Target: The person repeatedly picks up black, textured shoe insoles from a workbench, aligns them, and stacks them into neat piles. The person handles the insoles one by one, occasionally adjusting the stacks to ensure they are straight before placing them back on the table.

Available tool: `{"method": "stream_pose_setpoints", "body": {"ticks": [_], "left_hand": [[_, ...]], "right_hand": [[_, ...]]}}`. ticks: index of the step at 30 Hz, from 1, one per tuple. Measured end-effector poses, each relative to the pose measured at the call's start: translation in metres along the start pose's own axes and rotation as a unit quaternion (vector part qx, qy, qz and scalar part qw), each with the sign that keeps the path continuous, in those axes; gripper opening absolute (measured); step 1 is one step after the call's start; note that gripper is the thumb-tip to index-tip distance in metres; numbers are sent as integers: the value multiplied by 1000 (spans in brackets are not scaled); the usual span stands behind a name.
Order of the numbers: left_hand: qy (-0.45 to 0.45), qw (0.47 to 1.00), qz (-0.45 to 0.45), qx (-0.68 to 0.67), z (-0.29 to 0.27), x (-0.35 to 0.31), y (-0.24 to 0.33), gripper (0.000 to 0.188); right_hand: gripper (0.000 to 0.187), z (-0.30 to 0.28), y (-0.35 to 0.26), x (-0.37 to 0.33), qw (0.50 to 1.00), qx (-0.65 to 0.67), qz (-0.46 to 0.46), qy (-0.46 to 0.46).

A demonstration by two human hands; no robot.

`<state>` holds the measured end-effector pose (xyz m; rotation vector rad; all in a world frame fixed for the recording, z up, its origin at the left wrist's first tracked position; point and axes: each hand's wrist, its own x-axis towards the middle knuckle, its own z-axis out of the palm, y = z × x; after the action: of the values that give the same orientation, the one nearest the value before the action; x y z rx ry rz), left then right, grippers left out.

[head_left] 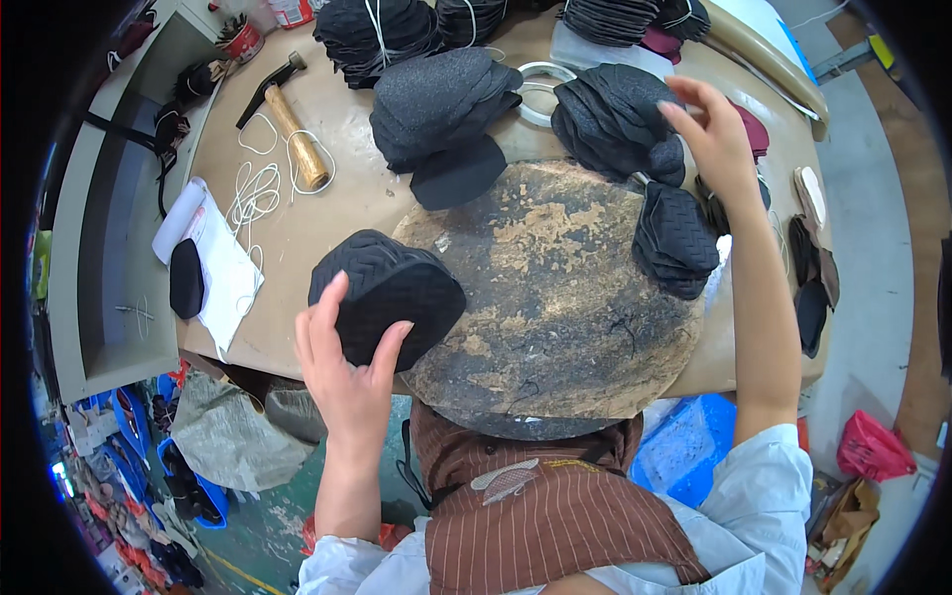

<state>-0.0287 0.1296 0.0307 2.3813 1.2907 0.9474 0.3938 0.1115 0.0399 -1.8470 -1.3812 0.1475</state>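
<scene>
A thick stack of black quilted, rounded pieces (402, 302) sits at the left edge of a worn round board (555, 288). Against its near side is my left hand (347, 372), thumb and fingers spread over the stack's face and left edge. My right hand (716, 134) reaches far right to a fanned pile of black pieces (620, 119). Its thumb and forefinger are apart at the pile's right edge, with nothing visible between them. Below that pile lies a smaller bundle of black zigzag-quilted pieces (676, 238), on the board's right edge.
Another black pile (436, 104) stands beyond the board, beside a white ring (540, 94). Tied black bundles (377, 40) line the back. A wooden-handled hammer (293, 129), white string (253, 193) and white paper (223, 268) lie at left. Loose shoe-sole shapes (811, 198) lie at the right edge.
</scene>
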Motion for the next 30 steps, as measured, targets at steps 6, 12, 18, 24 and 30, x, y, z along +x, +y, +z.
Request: {"method": "stream_pose_setpoints", "body": {"ticks": [6,12,18,24,30], "left_hand": [[17,878,-208,-430,-24,32,-2,65],[-12,997,-82,5,-4,36,-39,58],[110,992,37,-46,-13,15,12,49],[-83,983,103,-127,12,0,56,41],[-136,972,163,-104,43,-13,54,47]], "right_hand": [[68,-14,18,42,974,-58,181,-127],[42,-16,-13,24,985,27,152,-73],[35,-24,-105,-41,901,352,147,-206],[31,47,-83,-101,973,18,117,-200],[22,54,-84,-129,994,-76,-75,-30]]}}
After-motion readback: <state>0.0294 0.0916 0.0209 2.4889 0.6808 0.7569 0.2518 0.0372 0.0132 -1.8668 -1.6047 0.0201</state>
